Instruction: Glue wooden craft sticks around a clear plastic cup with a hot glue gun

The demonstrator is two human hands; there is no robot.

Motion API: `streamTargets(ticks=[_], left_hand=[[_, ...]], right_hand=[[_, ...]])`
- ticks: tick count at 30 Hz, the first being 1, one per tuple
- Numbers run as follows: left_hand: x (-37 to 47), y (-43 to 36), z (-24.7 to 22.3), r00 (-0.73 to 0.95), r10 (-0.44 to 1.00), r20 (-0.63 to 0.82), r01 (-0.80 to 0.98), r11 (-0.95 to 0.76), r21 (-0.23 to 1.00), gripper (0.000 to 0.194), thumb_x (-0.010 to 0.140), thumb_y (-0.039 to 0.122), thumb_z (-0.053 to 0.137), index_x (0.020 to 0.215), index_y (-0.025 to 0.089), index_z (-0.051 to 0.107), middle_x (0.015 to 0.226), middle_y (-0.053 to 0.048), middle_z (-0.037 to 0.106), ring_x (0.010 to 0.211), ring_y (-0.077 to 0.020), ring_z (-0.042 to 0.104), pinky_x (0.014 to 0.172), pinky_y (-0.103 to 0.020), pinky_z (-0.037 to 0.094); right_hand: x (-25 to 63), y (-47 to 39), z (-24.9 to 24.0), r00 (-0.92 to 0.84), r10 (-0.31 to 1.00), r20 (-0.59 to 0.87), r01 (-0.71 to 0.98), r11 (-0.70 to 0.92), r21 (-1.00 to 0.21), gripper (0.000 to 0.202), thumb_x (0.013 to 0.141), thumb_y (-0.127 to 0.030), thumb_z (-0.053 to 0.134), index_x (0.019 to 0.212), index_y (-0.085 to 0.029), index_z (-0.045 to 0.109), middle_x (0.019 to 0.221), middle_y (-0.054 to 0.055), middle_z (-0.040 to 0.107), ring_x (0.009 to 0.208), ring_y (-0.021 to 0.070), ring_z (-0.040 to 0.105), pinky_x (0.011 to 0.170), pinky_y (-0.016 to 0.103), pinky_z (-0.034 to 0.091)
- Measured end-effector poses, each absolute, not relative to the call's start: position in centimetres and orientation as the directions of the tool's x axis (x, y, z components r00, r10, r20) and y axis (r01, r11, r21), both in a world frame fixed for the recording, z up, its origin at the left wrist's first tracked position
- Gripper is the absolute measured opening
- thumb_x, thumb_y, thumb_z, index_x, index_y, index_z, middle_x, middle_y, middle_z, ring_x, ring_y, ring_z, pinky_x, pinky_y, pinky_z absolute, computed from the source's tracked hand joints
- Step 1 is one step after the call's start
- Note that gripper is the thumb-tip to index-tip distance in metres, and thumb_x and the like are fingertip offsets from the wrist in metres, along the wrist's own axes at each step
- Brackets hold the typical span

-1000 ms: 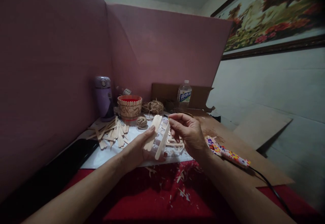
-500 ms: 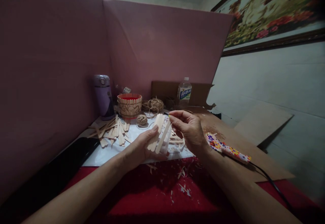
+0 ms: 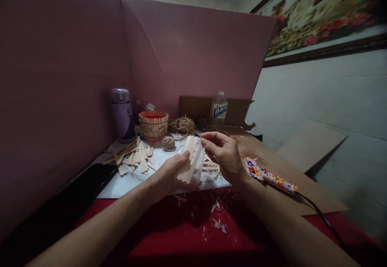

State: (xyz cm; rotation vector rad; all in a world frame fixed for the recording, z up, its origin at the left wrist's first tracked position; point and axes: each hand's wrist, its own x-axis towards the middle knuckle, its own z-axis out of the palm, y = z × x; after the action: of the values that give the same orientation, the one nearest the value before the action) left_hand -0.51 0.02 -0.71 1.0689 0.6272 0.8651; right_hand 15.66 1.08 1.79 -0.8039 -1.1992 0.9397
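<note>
My left hand (image 3: 173,172) is wrapped around a clear plastic container (image 3: 198,172), its thumb pressed on craft sticks (image 3: 188,158) lined up side by side along the wall. The container is mostly hidden behind the sticks and fingers. At its right side, my right hand (image 3: 223,152) is closed in a pinch at the top end of a single craft stick (image 3: 195,164), which leans slightly beside the row. A tiny yellow-green spot shows at the right fingertips; what it is I cannot tell. Loose craft sticks (image 3: 139,156) lie in a pile to the left.
Behind stand a purple flask (image 3: 122,115), a stick-covered basket (image 3: 153,126), twine balls (image 3: 168,142) and a plastic bottle (image 3: 219,109). A flower-patterned glue gun (image 3: 270,177) with a black cord lies on brown cardboard (image 3: 314,200) at right. Shavings litter the red cloth (image 3: 181,234).
The single craft stick has shifted slightly left, closer to the row on the container. Both hands otherwise keep nearly the same position.
</note>
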Motion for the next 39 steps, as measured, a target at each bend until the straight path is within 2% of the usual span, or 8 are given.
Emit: streamTargets(ticks=[4, 8, 12, 21, 26, 34, 39], left_hand=[[-0.6, 0.0, -0.7, 0.543, 0.839, -0.026, -0.272, 0.205, 0.94, 0.044, 0.08, 0.045, 0.063, 0.113, 0.016, 0.056, 0.091, -0.009, 0.061, 0.076, -0.0204, 0.063, 0.066, -0.036, 0.055], [-0.6, 0.0, -0.7, 0.561, 0.828, -0.001, -0.279, 0.191, 0.941, 0.043, 0.076, 0.036, 0.069, 0.112, 0.018, 0.054, 0.094, -0.008, 0.061, 0.076, -0.0198, 0.064, 0.065, -0.034, 0.054], [-0.6, 0.0, -0.6, 0.578, 0.816, 0.003, -0.267, 0.185, 0.946, 0.044, 0.074, 0.032, 0.07, 0.112, 0.018, 0.053, 0.095, -0.008, 0.06, 0.076, -0.02, 0.064, 0.066, -0.035, 0.054], [-0.6, -0.1, -0.5, 0.553, 0.833, -0.023, -0.241, 0.186, 0.953, 0.05, 0.074, 0.029, 0.069, 0.116, 0.015, 0.047, 0.095, -0.008, 0.058, 0.073, -0.0189, 0.062, 0.064, -0.033, 0.053], [-0.4, 0.0, -0.5, 0.566, 0.824, -0.008, -0.266, 0.192, 0.945, 0.054, 0.07, 0.03, 0.074, 0.115, 0.016, 0.048, 0.095, -0.008, 0.058, 0.071, -0.0167, 0.061, 0.06, -0.03, 0.051], [-0.4, 0.1, -1.0, 0.548, 0.835, 0.037, -0.259, 0.128, 0.957, 0.055, 0.067, 0.031, 0.075, 0.112, 0.014, 0.048, 0.094, -0.009, 0.059, 0.07, -0.0183, 0.062, 0.059, -0.03, 0.051], [-0.4, 0.0, -0.8, 0.54, 0.842, 0.001, -0.189, 0.12, 0.975, 0.054, 0.069, 0.032, 0.072, 0.114, 0.016, 0.046, 0.093, -0.008, 0.059, 0.07, -0.02, 0.064, 0.058, -0.031, 0.051]], right_hand=[[15.8, 1.2, 1.6, 0.104, 0.893, 0.437, -0.106, 0.447, -0.888, 0.018, 0.066, -0.03, 0.073, 0.078, -0.018, 0.068, 0.062, -0.002, 0.057, 0.052, 0.0094, 0.044, 0.046, 0.023, 0.035], [16.0, 1.2, 1.5, 0.115, 0.878, 0.464, -0.065, 0.473, -0.879, 0.016, 0.068, -0.03, 0.072, 0.078, -0.019, 0.068, 0.072, 0.001, 0.063, 0.064, 0.0131, 0.053, 0.059, 0.027, 0.044], [16.1, 1.3, 1.3, 0.114, 0.857, 0.502, -0.007, 0.506, -0.862, 0.017, 0.07, -0.031, 0.072, 0.08, -0.018, 0.067, 0.078, 0.002, 0.064, 0.072, 0.0151, 0.056, 0.068, 0.029, 0.045], [16.6, 1.8, 0.9, 0.065, 0.823, 0.564, 0.091, 0.558, -0.825, 0.013, 0.075, -0.032, 0.067, 0.079, -0.02, 0.065, 0.086, 0.004, 0.062, 0.078, 0.0171, 0.054, 0.07, 0.028, 0.043], [16.3, 1.8, 0.8, 0.07, 0.827, 0.557, 0.051, 0.555, -0.83, 0.013, 0.076, -0.032, 0.066, 0.08, -0.019, 0.065, 0.092, 0.004, 0.062, 0.085, 0.0181, 0.057, 0.077, 0.029, 0.044], [15.7, 1.4, 0.8, 0.102, 0.844, 0.526, 0.044, 0.524, -0.85, 0.014, 0.076, -0.032, 0.065, 0.081, -0.019, 0.065, 0.088, 0.004, 0.063, 0.083, 0.0183, 0.057, 0.075, 0.03, 0.045], [15.5, 1.5, 0.6, 0.108, 0.849, 0.518, 0.05, 0.516, -0.855, 0.018, 0.075, -0.034, 0.066, 0.084, -0.019, 0.064, 0.087, 0.004, 0.062, 0.081, 0.0176, 0.056, 0.073, 0.029, 0.045]])
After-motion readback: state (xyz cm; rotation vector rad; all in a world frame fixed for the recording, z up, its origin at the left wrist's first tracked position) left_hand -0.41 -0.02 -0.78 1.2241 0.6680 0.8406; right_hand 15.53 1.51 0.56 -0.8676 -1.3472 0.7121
